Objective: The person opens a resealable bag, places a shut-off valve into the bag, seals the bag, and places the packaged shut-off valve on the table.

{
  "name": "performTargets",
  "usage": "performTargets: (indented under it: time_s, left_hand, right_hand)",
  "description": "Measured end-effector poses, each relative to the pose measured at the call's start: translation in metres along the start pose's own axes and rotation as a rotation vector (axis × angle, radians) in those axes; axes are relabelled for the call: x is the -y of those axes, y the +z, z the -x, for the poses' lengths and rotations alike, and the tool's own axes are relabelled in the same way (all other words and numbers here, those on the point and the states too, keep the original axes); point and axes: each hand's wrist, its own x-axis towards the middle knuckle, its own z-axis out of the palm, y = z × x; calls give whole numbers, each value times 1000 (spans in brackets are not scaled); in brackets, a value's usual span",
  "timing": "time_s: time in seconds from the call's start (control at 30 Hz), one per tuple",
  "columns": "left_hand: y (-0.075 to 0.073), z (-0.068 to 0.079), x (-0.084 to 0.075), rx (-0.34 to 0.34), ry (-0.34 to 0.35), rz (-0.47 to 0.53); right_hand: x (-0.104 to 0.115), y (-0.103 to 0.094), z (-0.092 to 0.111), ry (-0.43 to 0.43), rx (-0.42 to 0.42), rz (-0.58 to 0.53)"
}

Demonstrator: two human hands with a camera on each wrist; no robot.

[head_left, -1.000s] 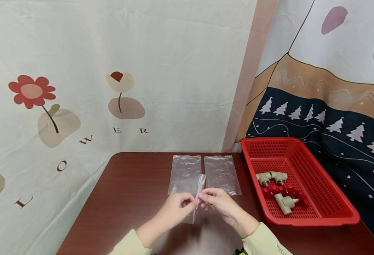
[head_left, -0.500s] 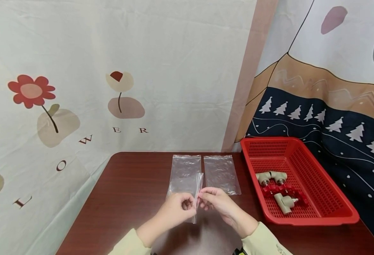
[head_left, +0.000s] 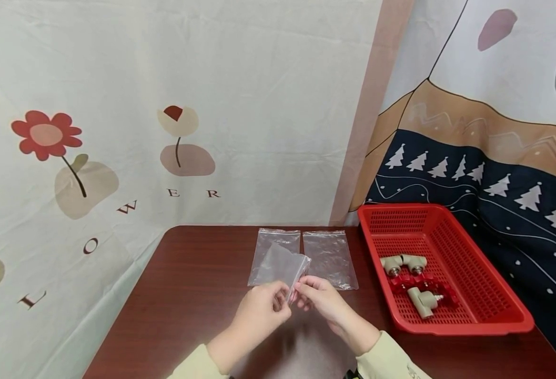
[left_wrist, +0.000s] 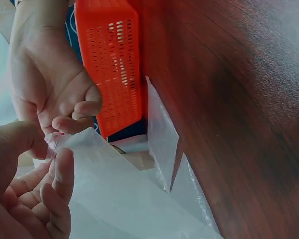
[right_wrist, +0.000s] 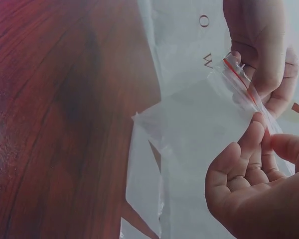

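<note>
A clear zip-lock bag [head_left: 280,263] is held up between both hands, its body slanting away to the left in the head view. My left hand [head_left: 264,308] pinches the zip edge between thumb and fingers. Close beside it, my right hand [head_left: 324,301] pinches the same edge a little further along. A red line runs along the bag's zip strip [right_wrist: 239,78] in the right wrist view. Behind the held bag, a second zip-lock bag [head_left: 261,263] lies flat and partly covered. To its right lies a third zip-lock bag [head_left: 331,260].
A red plastic basket [head_left: 488,273] stands on the right of the dark wooden table [head_left: 197,279]. Inside are several beige pipe fittings [head_left: 422,303] with red handles [head_left: 403,281]. A printed cloth [head_left: 268,105] hangs behind the table's far edge.
The held bag has turned from nearly edge-on to showing its flat side, its body swinging up and away over the left bag. Both hands keep their pinch, tilting slightly.
</note>
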Motion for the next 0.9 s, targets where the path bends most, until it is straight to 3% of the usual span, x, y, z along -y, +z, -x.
performTargets:
  time_s: [0.37, 0.77, 0.9]
  left_hand:
    - [2, -1, -2, -118, 56, -149]
    - [-1, 0, -3, 0, -37, 36]
    - [-1, -1, -4, 8, -50, 29]
  right_hand:
    - [1, 4, 1, -14, -21, 5]
    - [-1, 3, -1, -16, -25, 1]
    - [-1, 3, -1, -21, -26, 5]
